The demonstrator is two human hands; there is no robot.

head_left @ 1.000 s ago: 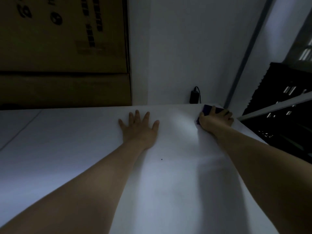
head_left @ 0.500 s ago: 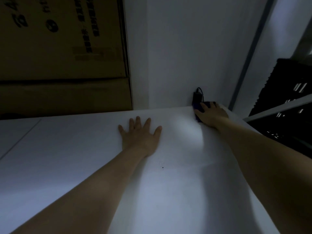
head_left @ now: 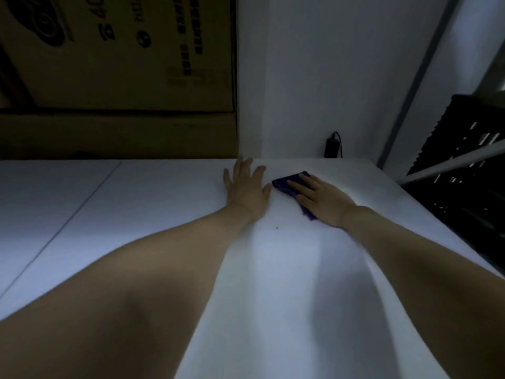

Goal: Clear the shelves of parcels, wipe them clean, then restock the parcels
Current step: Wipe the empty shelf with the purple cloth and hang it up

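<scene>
The shelf (head_left: 273,269) looks smooth, matt white; the cloth (head_left: 287,181) soft purple fabric; the boxes (head_left: 123,64) brown cardboard.

black corded adapter (head_left: 331,146) rear; black crate (head_left: 470,127) right.

a storeroom (dim): white shelf (head_left: 164,203), stacked printed cardboard boxes (head_left: 123,64) behind

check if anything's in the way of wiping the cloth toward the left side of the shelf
Yes: the left hand lies flat on the shelf just left of the purple cloth, which the right hand presses down, so the left hand blocks a leftward stroke. Past it nothing visible lies on the shelf surface.
</scene>
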